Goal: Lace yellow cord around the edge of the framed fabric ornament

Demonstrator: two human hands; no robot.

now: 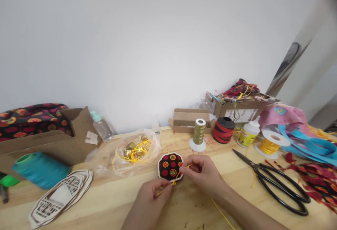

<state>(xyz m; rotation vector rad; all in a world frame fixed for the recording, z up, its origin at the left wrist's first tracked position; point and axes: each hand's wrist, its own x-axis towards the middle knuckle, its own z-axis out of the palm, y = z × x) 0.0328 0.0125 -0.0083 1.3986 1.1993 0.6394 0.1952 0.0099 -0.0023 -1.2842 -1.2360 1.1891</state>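
A small plaque (168, 167) with a white rim and black, red and yellow patterned fabric lies on the wooden table between my hands. Yellow cord (174, 183) is knotted at its lower edge. My left hand (155, 195) pinches the cord beside that knot, thumb against fingers. Just right of the plaque, my right hand (201, 172) also pinches a strand of the yellow cord, which crosses the lower right of the fabric. A loose length of cord (222, 213) trails under my right forearm toward the front edge of view.
Black scissors (273, 184) lie at right, near fabric scraps (319, 181). Behind stand a green thread spool (199, 133), red cord spool (223, 130), glue bottle (249, 133) and yellow cord spool (271, 142). Left are a plastic bag (105, 156), cut-out panels (59, 198) and teal thread cone (43, 170).
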